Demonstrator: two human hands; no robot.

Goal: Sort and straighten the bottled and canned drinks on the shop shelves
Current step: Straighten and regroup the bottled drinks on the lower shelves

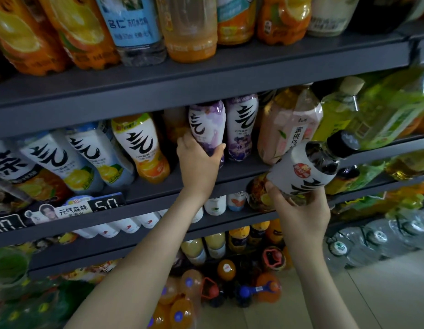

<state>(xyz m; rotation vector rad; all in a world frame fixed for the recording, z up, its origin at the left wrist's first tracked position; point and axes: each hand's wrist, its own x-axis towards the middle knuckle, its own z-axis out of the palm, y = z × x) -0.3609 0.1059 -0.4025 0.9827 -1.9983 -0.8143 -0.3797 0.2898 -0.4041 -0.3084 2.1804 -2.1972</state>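
Observation:
My left hand (198,160) grips the lower part of a purple-and-white bottle (207,124) that stands on the middle shelf (242,172). A second purple bottle (242,127) stands just right of it. My right hand (298,210) holds a dark drink bottle (308,167) with a white label and black cap, tilted to the right in front of the shelf edge. Left of my left hand stand an orange-flavour bottle (144,146) and two lemon ones (92,157) of the same brand. A pink peach tea bottle (289,127) stands to the right.
The top shelf (206,67) carries orange and clear bottles. Green tea bottles (372,110) fill the right side. Lower shelves hold small white bottles (215,205) and yellow-capped ones. Large soda and water bottles stand on the floor. Price tags (106,204) hang on the shelf edge.

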